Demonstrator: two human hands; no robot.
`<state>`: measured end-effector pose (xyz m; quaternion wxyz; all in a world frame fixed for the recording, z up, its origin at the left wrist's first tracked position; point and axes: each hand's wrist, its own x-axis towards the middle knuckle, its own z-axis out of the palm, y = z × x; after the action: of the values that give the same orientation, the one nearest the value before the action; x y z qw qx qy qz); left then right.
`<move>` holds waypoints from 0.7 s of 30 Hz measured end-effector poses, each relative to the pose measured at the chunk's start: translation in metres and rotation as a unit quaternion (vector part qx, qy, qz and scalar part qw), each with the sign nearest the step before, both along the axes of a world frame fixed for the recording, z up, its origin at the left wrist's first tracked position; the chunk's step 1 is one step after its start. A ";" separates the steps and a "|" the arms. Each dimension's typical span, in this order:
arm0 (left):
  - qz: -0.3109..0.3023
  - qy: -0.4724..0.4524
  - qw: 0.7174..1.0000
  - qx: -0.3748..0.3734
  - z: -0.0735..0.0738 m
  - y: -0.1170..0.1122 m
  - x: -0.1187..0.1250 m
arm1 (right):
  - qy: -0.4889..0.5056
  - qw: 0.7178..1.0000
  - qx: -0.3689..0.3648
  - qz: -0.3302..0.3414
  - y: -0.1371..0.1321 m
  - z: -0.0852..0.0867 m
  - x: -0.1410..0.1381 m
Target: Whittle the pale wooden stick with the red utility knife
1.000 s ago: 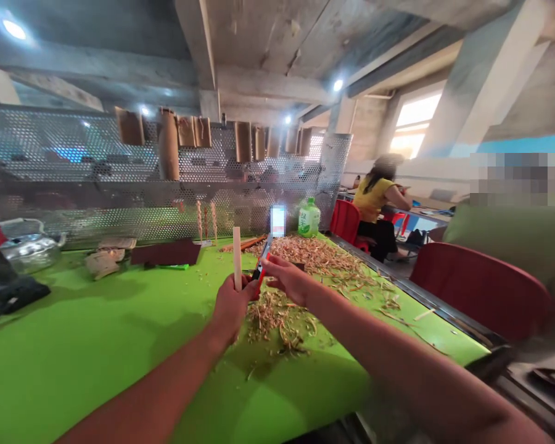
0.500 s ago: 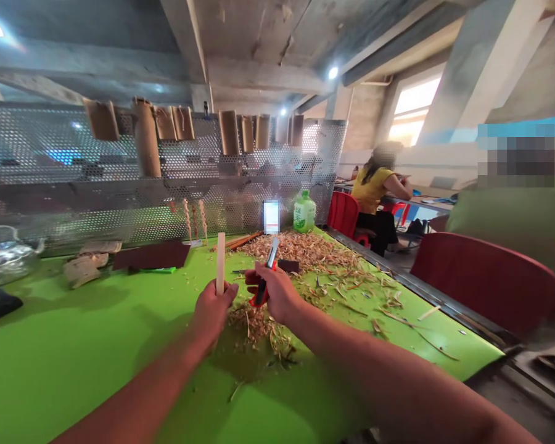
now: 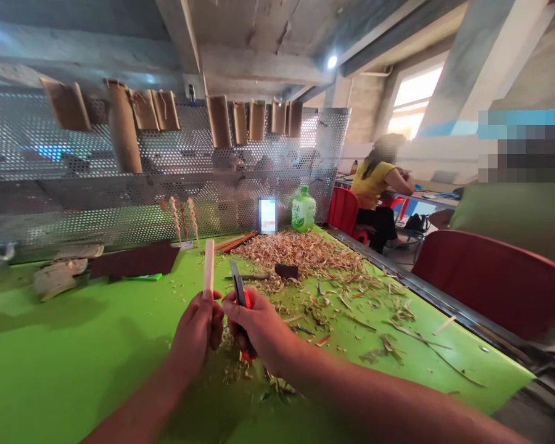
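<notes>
In the left hand (image 3: 195,330) stands a pale stick (image 3: 208,268).

Smooth, matt, pale wooden stick (image 3: 208,269); utility knife (image 3: 241,297) of glossy red plastic and grey metal; rough, curled wood shavings (image 3: 296,250); perforated metal screen (image 3: 176,148) with a dull sheen; smooth, slightly glossy green bench (image 3: 74,351).

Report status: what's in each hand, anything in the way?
Left hand grips pale wooden stick. Right hand holds red utility knife, blade up. Wood shavings strewn on green table under hands.
</notes>
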<state>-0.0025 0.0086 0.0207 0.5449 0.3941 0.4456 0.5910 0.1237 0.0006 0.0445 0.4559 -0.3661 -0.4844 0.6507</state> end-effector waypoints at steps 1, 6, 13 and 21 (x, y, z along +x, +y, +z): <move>-0.004 -0.004 1.000 0.001 0.000 0.000 -0.001 | -0.006 1.000 0.007 0.005 -0.001 0.000 0.000; -0.009 -0.017 1.000 -0.001 -0.001 -0.001 -0.002 | -0.016 0.999 0.024 0.023 -0.003 0.001 -0.001; -0.006 -0.011 1.000 -0.011 -0.001 -0.002 -0.002 | -0.025 0.999 0.021 0.017 -0.001 0.000 -0.001; 0.001 -0.013 1.000 0.019 -0.002 0.001 -0.001 | -0.041 0.998 0.038 0.018 0.001 -0.001 0.000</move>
<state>-0.0035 0.0095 0.0184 0.5422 0.3960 0.4273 0.6055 0.1237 0.0019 0.0439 0.4377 -0.3662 -0.5332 0.6245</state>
